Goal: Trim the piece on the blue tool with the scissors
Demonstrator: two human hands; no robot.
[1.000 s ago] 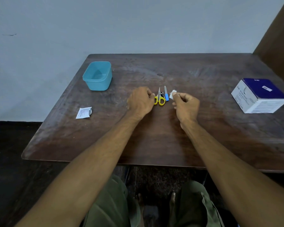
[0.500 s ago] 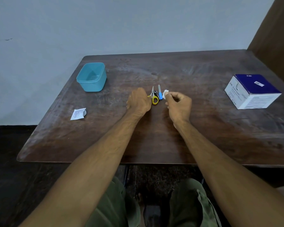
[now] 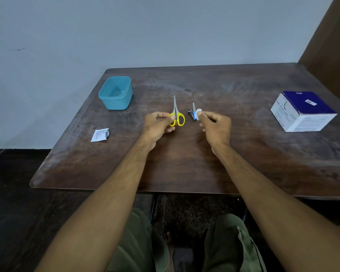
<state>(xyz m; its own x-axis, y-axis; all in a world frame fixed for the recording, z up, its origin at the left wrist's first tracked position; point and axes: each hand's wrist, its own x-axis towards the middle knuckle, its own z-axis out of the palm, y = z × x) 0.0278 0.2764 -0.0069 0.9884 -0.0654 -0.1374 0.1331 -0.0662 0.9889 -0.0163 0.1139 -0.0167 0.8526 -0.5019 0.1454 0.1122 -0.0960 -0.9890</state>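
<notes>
My left hand grips small scissors by a yellow handle loop, their closed blades pointing away from me. My right hand pinches a small white wad between thumb and forefinger, its other fingers curled. Just left of that wad, a blue-handled tool and a small dark metal tool lie on the dark wooden table.
An open teal plastic tub stands at the table's far left. A torn white sachet lies near the left edge. A blue and white carton sits at the right. A wall runs behind; a wooden panel stands at the far right.
My left hand has taken hold of the scissors and drawn them left, away from the other tools. My right hand still pinches the white wad.
</notes>
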